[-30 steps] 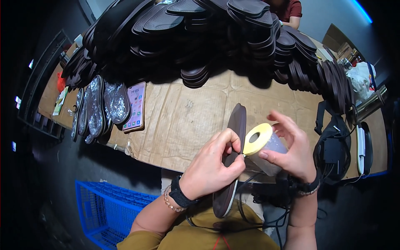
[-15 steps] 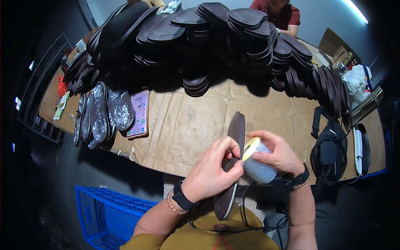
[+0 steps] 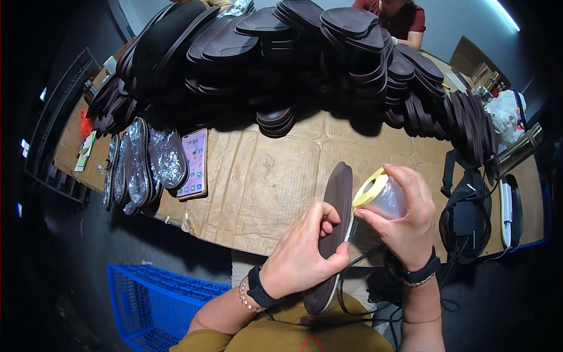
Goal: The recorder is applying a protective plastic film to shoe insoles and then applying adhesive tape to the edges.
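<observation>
My left hand [image 3: 300,251] is closed on a dark brown shoe sole [image 3: 338,190], stood on edge with its narrow side toward me. A pale strip shows along the sole's right side. In my right hand [image 3: 412,218] is a roll of clear film [image 3: 392,202] with a yellow end and a hollow core, its yellow end facing the sole. A thin pale piece runs from the roll down to my left fingertips at the sole's edge; whether it sticks there I cannot tell.
High heaps of dark soles [image 3: 234,44] line the far side of the cardboard-covered table [image 3: 264,193]. Film-wrapped soles [image 3: 138,161] and a phone [image 3: 193,164] lie left. A black bag [image 3: 466,217] with cables is right. A blue crate [image 3: 158,305] stands below; another person [image 3: 404,23] sits opposite.
My right hand has lifted the roll up and to the right, away from the sole, turning its yellow end more into view. My left hand still grips the sole, nearly in place.
</observation>
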The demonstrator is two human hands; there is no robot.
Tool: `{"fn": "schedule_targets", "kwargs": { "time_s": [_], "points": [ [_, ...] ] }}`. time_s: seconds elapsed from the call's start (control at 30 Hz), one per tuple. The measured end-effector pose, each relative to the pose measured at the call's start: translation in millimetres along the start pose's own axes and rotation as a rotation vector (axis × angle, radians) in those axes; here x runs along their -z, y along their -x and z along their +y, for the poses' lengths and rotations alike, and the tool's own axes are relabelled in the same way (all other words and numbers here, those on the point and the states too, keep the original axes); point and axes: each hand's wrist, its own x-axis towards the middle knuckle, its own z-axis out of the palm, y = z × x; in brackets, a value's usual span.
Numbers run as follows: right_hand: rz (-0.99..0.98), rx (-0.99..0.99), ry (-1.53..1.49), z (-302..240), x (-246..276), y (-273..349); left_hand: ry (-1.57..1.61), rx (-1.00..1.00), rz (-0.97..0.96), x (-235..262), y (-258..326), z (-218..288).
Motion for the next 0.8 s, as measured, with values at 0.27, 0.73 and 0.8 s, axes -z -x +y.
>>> {"fn": "schedule_targets", "kwargs": {
  "time_s": [0.27, 0.73, 0.8],
  "points": [
    [-0.024, -0.002, 0.086, -6, 1, 2, -0.033, 0.002, -0.007, -2, -1, 1],
    [-0.050, 0.043, 0.215, -21, 3, 5, -0.073, 0.003, -0.014, -2, -1, 3],
    [-0.054, 0.049, 0.261, -25, 3, 5, -0.055, 0.012, -0.030, -2, -3, 1]
  ]
}}
